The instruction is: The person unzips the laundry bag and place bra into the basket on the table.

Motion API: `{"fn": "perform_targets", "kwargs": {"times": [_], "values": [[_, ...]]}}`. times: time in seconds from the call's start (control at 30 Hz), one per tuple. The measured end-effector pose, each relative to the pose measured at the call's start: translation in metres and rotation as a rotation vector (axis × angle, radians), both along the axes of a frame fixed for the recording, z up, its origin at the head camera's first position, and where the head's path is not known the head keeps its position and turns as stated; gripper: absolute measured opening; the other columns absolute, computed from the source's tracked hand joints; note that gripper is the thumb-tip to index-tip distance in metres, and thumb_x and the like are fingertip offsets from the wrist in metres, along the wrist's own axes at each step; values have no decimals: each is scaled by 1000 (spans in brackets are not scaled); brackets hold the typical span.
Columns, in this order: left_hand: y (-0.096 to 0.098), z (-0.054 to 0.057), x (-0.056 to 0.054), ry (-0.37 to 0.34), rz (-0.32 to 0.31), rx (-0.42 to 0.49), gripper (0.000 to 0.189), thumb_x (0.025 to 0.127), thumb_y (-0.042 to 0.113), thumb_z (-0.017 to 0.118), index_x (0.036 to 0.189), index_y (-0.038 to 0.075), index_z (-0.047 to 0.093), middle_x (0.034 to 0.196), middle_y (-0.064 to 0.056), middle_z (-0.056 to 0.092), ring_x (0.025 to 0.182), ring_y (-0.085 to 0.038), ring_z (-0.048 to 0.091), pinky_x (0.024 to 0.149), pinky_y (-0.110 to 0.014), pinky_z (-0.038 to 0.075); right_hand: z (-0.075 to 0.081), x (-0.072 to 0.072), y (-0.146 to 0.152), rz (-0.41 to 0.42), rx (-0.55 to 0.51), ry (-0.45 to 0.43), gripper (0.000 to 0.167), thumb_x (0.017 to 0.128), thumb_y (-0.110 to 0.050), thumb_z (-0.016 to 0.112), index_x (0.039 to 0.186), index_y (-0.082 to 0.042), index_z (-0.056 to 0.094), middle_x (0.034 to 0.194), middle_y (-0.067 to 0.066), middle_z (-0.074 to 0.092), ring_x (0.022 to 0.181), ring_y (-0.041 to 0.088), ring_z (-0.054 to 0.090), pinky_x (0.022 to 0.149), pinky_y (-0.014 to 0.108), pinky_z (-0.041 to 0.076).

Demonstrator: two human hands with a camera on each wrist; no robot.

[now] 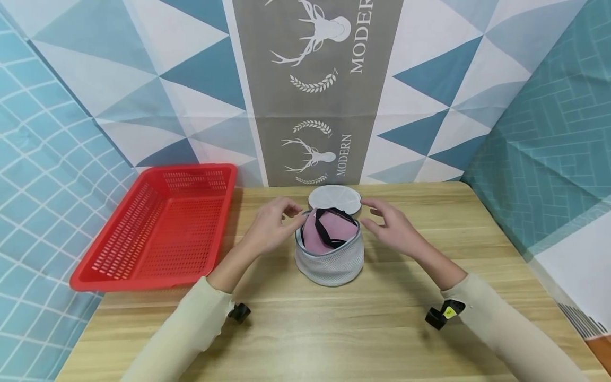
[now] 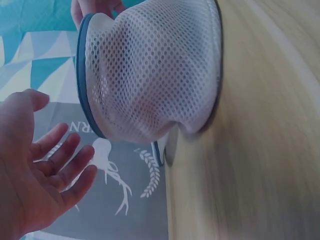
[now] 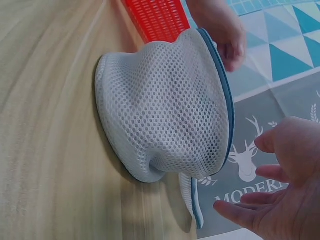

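Observation:
A white mesh laundry bag [image 1: 329,269] with a grey-blue zip rim stands upright on the table, its round lid [image 1: 333,197] folded back on the far side. Inside lies a pink garment [image 1: 342,227] with black straps [image 1: 322,229], perhaps a bra. My left hand [image 1: 273,225] is at the bag's left rim, its fingers loosely bent; the left wrist view shows that hand [image 2: 35,172] apart from the mesh. To the right of the opening, my right hand [image 1: 392,225] has spread, relaxed fingers near the lid's edge. Neither hand holds anything.
A red plastic basket [image 1: 224,223] with slotted walls stands on the left of the wooden table [image 1: 324,339]. Behind the table hangs a patterned cloth [image 1: 305,95], and tiled-print cloths flank both sides.

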State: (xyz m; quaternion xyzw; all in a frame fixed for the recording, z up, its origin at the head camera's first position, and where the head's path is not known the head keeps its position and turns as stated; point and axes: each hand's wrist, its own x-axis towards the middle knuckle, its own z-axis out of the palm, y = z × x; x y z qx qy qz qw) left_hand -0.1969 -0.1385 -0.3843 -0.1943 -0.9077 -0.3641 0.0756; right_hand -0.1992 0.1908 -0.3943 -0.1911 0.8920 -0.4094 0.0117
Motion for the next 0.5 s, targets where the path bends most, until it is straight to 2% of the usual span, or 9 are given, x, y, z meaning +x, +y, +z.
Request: {"fn": "perform_targets", "kwargs": {"times": [0.13, 0.27, 0.37, 0.5], "values": [[10, -2, -6, 25, -54, -21, 34, 104, 28, 77, 129, 5, 77, 129, -12, 79, 119, -30, 75, 99, -50, 62, -2, 3, -1, -10, -4, -1, 52, 113, -12, 64, 162, 3, 53, 170, 31, 53, 150, 60, 58, 122, 72, 50], [18, -9, -10, 59, -102, -61, 39, 100, 19, 80, 134, 2, 75, 133, -16, 78, 120, -32, 78, 102, -52, 62, -6, 5, -2, -12, -20, -17, 53, 113, -12, 65, 162, 4, 52, 169, 31, 53, 146, 59, 63, 118, 69, 54], [21, -15, -11, 72, -121, -100, 46, 96, 16, 84, 138, 0, 74, 130, -18, 76, 117, -32, 78, 101, -51, 62, -9, 8, -3, -3, -25, -23, 54, 113, -15, 65, 161, 6, 52, 168, 33, 53, 143, 59, 65, 115, 67, 57], [24, -18, -11, 48, -125, -145, 55, 94, 16, 86, 144, -1, 70, 130, -18, 75, 119, -32, 75, 100, -51, 62, -15, 11, -4, 8, -36, -32, 54, 113, -18, 67, 160, 5, 54, 167, 33, 54, 141, 59, 66, 110, 65, 61]]}}
